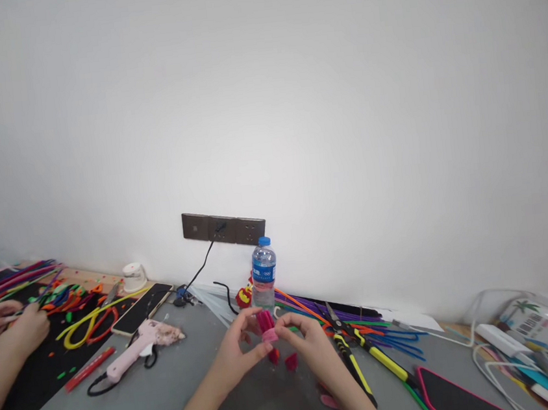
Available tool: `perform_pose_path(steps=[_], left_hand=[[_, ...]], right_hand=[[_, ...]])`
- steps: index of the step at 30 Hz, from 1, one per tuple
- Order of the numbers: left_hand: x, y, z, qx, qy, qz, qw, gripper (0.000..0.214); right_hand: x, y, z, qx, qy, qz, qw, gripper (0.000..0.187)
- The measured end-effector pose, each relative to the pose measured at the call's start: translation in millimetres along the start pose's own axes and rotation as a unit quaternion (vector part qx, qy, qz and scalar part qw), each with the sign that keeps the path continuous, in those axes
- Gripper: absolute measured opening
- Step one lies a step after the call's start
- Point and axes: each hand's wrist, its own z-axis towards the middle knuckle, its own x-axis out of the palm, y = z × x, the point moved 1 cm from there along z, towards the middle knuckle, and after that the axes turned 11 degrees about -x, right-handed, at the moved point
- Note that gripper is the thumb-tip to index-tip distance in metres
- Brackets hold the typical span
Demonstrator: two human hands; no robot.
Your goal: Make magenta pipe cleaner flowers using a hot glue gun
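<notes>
Above the grey table mat, my left hand is closed on a bundle of magenta fuzzy strips, which look like chenille stems. My right hand pinches a lighter pink strip at the bundle's lower end, and the two hands nearly meet there. Below them lie small red and dark pink pieces. Another pink piece is partly hidden by my right forearm. A water bottle stands upright just behind my hands, beside a red and yellow fuzzy figure.
To the right lie yellow-black scissors, colored chenille stems and a pink-edged phone. A pink glue gun, red marker-like stick and phone are left. A co-worker's hands work at far left.
</notes>
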Motion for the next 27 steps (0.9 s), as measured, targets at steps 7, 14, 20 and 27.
perform_pose_path(steps=[7,14,20,27], left_hand=[[-1.4,2.5,0.7,0.018,-0.041,0.073,0.996,0.058],[-1.1,6.4,1.3,0.022,-0.045,0.079,0.996,0.062],[2.2,10.5,2.8,0.025,-0.080,0.053,0.995,0.067],[0.5,-3.5,-0.5,0.029,-0.052,0.089,0.994,0.041]], right_hand=[[5.7,-3.5,-0.2,0.009,-0.005,0.002,1.000,0.025],[6.4,-10.5,0.4,0.015,-0.016,0.028,0.999,0.030],[8.5,-9.3,1.0,0.026,-0.015,0.064,0.998,0.035],[6.0,-4.5,-0.1,0.025,-0.012,0.067,0.997,0.031]])
